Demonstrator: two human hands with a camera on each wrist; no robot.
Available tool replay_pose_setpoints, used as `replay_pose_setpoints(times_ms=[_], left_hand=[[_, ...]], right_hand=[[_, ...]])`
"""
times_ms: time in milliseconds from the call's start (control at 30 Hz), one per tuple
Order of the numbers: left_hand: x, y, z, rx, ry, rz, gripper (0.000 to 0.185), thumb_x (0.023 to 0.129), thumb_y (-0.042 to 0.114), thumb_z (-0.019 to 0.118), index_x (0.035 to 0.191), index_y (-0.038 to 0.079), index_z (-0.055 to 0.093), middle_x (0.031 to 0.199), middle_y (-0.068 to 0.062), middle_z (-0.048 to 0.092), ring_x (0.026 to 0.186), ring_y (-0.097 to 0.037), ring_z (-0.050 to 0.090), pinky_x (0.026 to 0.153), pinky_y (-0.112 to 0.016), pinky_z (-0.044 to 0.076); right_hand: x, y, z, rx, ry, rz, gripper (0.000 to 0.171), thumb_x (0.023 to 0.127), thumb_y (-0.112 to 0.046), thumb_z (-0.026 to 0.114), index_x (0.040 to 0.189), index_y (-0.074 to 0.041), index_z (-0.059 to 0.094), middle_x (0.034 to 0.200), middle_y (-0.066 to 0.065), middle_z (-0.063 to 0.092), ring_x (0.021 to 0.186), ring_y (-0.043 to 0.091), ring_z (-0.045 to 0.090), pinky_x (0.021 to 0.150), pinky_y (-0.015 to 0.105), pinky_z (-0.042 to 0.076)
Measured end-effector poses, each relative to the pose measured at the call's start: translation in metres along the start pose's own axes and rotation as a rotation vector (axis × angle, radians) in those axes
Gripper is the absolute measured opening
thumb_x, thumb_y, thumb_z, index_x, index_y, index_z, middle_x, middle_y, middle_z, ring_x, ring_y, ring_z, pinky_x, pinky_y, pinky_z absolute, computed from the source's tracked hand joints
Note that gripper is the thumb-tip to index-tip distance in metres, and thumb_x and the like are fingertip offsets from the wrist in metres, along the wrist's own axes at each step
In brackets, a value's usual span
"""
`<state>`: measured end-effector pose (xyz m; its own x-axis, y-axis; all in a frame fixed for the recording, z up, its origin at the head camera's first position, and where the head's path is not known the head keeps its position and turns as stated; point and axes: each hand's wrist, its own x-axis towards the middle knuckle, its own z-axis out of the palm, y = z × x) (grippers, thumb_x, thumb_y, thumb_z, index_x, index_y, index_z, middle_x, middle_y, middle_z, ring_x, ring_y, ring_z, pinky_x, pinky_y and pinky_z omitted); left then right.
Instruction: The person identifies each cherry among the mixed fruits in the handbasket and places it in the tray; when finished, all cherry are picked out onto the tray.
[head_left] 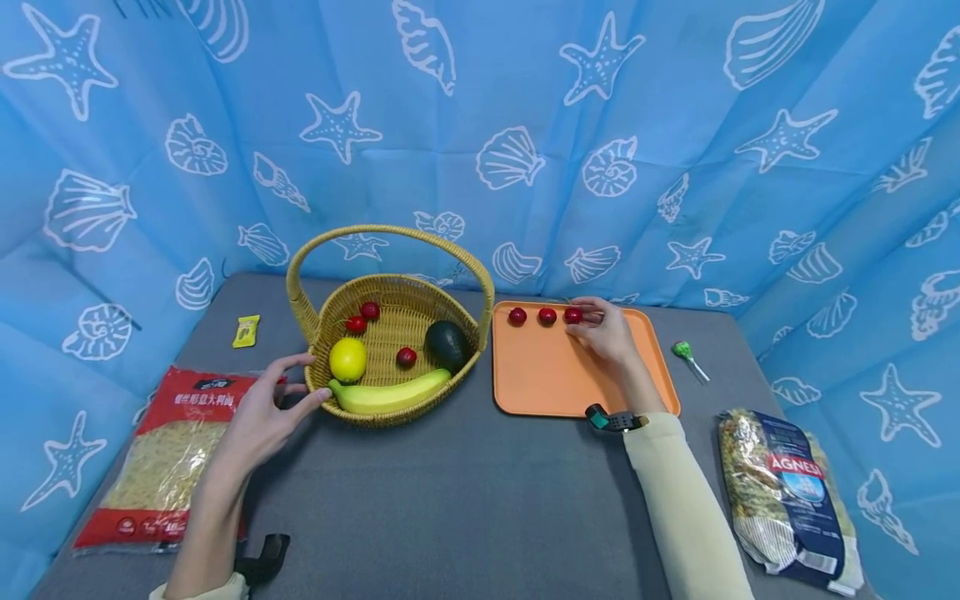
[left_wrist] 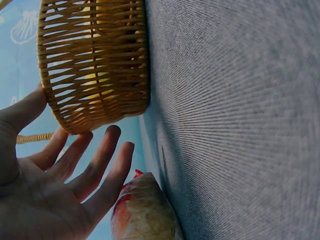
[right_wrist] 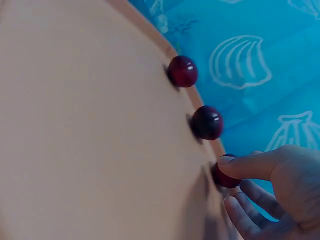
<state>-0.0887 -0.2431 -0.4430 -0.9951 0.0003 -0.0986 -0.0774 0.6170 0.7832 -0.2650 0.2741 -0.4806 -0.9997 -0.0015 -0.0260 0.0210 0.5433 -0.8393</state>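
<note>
In the head view, my right hand point(head_left: 611, 335) pinches a red cherry point(head_left: 573, 315) between thumb and fingers at the far edge of an orange tray point(head_left: 536, 375). Two more cherries, one at the left point(head_left: 517, 317) and one in the middle point(head_left: 547, 317), line up beside it. My left hand point(left_wrist: 65, 195) is at the side of a wicker basket point(left_wrist: 95, 60), its thumb and fingertips against the rim and the other fingers spread. Inside the basket lie a yellow lemon point(head_left: 348, 360), a banana point(head_left: 390, 394), a dark avocado point(head_left: 447, 346) and several cherries point(head_left: 406, 357).
A red pasta bag point(head_left: 161, 450) lies on the left under my forearm, with a small yellow packet point(head_left: 246, 331) behind it. Right of the tray are a green lollipop point(head_left: 684, 351) and a dark blue pasta bag point(head_left: 787, 492). A blue curtain point(head_left: 465, 108) surrounds the grey table point(head_left: 442, 500).
</note>
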Motion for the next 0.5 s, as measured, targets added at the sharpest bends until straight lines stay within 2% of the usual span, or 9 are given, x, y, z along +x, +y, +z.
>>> replay_pose_setpoints(times_ms=[133, 200, 300, 400, 500], left_hand=[[0.0, 0.0, 0.0, -0.005, 0.0, 0.006, 0.073, 0.105, 0.045, 0.072, 0.162, 0.012, 0.043, 0.169, -0.029, 0.042, 0.136, -0.05, 0.062, 0.114, -0.072, 0.048], [0.0, 0.0, 0.0, -0.006, 0.003, 0.01, 0.072, 0.105, 0.045, 0.072, 0.162, 0.011, 0.043, 0.168, -0.029, 0.042, 0.136, -0.05, 0.062, 0.114, -0.072, 0.049], [-0.001, 0.0, 0.0, -0.003, 0.007, 0.013, 0.072, 0.105, 0.044, 0.072, 0.162, 0.012, 0.043, 0.168, -0.029, 0.042, 0.136, -0.05, 0.063, 0.113, -0.071, 0.049], [-0.001, -0.001, 0.0, -0.001, 0.008, 0.013, 0.072, 0.105, 0.044, 0.072, 0.162, 0.012, 0.044, 0.167, -0.029, 0.043, 0.135, -0.049, 0.063, 0.112, -0.07, 0.05], [-0.001, -0.001, 0.0, -0.004, 0.009, 0.017, 0.071, 0.105, 0.044, 0.072, 0.161, 0.011, 0.044, 0.167, -0.029, 0.044, 0.135, -0.049, 0.064, 0.112, -0.07, 0.05]], right_hand=[[-0.012, -0.01, -0.007, 0.002, 0.026, -0.074, 0.046, 0.1, -0.001, 0.074, 0.145, 0.0, 0.063, 0.149, 0.029, 0.06, 0.138, 0.048, 0.061, 0.118, 0.061, 0.051], [-0.021, -0.02, -0.01, 0.011, 0.016, -0.121, 0.045, 0.101, -0.002, 0.074, 0.145, 0.001, 0.063, 0.149, 0.03, 0.06, 0.138, 0.048, 0.061, 0.117, 0.058, 0.053], [-0.038, -0.039, -0.009, 0.056, -0.017, -0.19, 0.044, 0.1, -0.003, 0.075, 0.143, 0.001, 0.064, 0.145, 0.03, 0.063, 0.134, 0.047, 0.063, 0.109, 0.038, 0.061], [-0.059, -0.061, -0.003, 0.116, -0.044, -0.26, 0.042, 0.1, -0.004, 0.077, 0.14, -0.001, 0.066, 0.14, 0.028, 0.066, 0.126, 0.039, 0.067, 0.098, 0.018, 0.061], [-0.08, -0.084, 0.005, 0.168, -0.067, -0.342, 0.039, 0.098, -0.004, 0.078, 0.136, 0.0, 0.068, 0.134, 0.024, 0.069, 0.119, 0.025, 0.07, 0.094, 0.014, 0.06]])
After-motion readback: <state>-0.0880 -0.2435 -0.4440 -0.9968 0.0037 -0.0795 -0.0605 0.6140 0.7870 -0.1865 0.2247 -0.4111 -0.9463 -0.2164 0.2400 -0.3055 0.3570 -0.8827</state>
